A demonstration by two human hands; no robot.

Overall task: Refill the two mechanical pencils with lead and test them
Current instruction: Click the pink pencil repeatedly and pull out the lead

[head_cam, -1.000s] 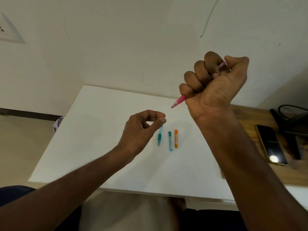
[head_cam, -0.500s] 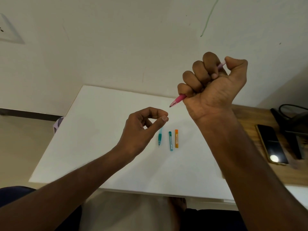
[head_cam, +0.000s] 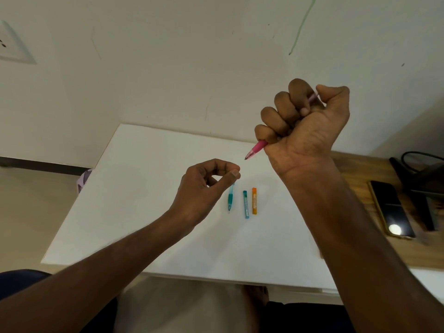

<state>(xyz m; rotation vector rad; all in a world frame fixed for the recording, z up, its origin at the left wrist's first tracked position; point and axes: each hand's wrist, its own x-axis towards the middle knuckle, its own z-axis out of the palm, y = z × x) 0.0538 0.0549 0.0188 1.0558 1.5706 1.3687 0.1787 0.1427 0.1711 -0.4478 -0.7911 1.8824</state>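
Observation:
My right hand (head_cam: 305, 126) is raised above the white table (head_cam: 144, 188) and grips a pink mechanical pencil (head_cam: 255, 149) in a fist. My thumb sits by its top end, and its tip points down-left. My left hand (head_cam: 204, 186) hovers just below that tip with thumb and forefinger tips pinched together; anything between them is too thin to see. On the table lie a teal mechanical pencil (head_cam: 230, 200), partly hidden by my left fingers, a teal lead case (head_cam: 245, 204) and an orange lead case (head_cam: 254, 200), side by side.
A wooden desk (head_cam: 355, 179) adjoins the white table on the right. It carries a dark phone (head_cam: 390, 210) and a black object with a cable (head_cam: 422, 174). A wall rises right behind the table. My knees show below the near edge.
The pink pencil's tip has drifted slightly left, closer to my pinched left fingertips. My right thumb has shifted a little at the pencil's top. The items on the table have not moved.

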